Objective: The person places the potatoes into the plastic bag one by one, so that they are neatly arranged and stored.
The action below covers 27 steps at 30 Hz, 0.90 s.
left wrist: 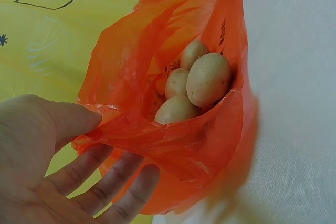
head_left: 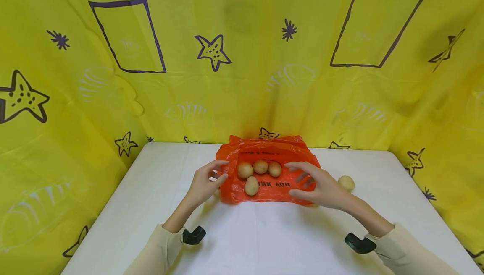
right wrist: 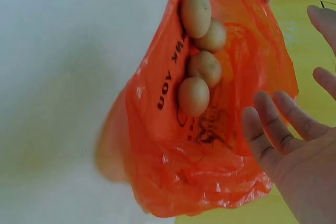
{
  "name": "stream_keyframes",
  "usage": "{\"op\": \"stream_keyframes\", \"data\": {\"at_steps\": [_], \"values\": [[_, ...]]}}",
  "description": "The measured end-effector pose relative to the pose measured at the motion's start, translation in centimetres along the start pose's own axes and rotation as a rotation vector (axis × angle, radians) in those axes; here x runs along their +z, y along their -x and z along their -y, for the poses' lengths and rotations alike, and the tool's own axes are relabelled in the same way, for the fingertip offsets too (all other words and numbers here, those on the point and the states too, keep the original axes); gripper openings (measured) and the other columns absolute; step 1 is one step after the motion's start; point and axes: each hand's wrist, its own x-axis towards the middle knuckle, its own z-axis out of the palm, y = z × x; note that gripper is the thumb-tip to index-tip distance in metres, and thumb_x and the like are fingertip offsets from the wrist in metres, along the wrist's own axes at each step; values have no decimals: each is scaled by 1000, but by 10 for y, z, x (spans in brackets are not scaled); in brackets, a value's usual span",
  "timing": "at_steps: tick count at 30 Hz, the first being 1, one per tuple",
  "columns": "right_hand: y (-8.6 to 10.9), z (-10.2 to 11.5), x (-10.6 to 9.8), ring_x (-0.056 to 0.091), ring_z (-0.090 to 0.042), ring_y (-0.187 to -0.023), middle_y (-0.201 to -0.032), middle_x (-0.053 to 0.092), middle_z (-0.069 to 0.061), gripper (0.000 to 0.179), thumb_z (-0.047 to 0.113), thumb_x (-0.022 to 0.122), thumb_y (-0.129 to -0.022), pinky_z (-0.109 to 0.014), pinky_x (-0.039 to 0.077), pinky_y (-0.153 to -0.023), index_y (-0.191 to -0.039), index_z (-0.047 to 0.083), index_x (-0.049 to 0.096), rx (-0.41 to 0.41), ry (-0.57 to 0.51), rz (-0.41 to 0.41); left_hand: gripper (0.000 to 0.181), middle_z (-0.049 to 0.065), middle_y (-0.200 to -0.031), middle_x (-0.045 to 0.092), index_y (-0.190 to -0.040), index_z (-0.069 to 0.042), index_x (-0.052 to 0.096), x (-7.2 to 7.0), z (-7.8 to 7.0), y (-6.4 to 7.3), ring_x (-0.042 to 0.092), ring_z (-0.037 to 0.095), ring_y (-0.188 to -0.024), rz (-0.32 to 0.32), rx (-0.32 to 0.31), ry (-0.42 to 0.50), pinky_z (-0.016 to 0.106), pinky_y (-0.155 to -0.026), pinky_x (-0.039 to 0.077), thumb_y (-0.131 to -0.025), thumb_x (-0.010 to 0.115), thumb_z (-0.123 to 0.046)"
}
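Note:
A red plastic bag (head_left: 270, 153) with dark print lies at the table's back edge, its mouth spread towards me. Several potatoes (head_left: 245, 170) sit together inside it, one in front of the others. At the bag's left edge is my left hand (head_left: 205, 184), thumb and forefinger apart; in the left wrist view the thumb touches the bag's rim and part of the hand is hidden. My right hand (head_left: 321, 184) is at the bag's right side, fingers spread and loosely bent, holding nothing. Another potato (head_left: 346, 183) lies on the table outside the bag, just beyond the right hand.
The white table (head_left: 261, 237) stretches in front of the bag. Yellow curtains (head_left: 245, 94) with starfish drawings hang behind the table and along both sides. A dark device (head_left: 194, 235) sits at the left wrist, and another dark device (head_left: 360, 243) at the right.

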Motion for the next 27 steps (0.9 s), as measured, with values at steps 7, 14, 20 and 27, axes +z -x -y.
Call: {"op": "stream_keyframes", "data": {"at_steps": [7, 14, 20, 27], "values": [[12, -4, -14, 65, -15, -98, -124, 65, 5, 63, 19, 86, -85, -37, 58, -83, -140, 18, 57, -31, 61, -65, 36, 11, -104, 71, -126, -10, 71, 0, -1, 1, 67, 22, -77, -1, -7, 0, 25, -60, 57, -91, 74, 0], [27, -9, -34, 63, -23, -103, -132, 63, -5, 66, 18, 85, -85, -31, 58, -85, -144, 13, 55, 24, 100, -103, 36, 11, -104, 71, -126, -10, 71, 1, 0, 0, 67, 22, -78, -1, 0, 0, 25, -60, 57, -91, 74, 1], [42, -17, -50, 61, -6, -105, -133, 61, -1, 71, 16, 86, -84, -21, 55, -85, -148, 19, 53, 97, 135, -169, 36, 10, -104, 71, -125, -11, 71, 1, 0, 0, 67, 22, -78, -3, 2, 0, 25, -60, 57, -91, 74, 0], [55, -27, -62, 59, 4, -105, -133, 60, 0, 70, 18, 83, -88, -14, 50, -87, -150, 25, 51, 161, 169, -199, 36, 11, -104, 70, -125, -10, 71, 1, 3, 0, 67, 22, -77, 1, -8, 2, 25, -59, 57, -91, 74, 0]]}}
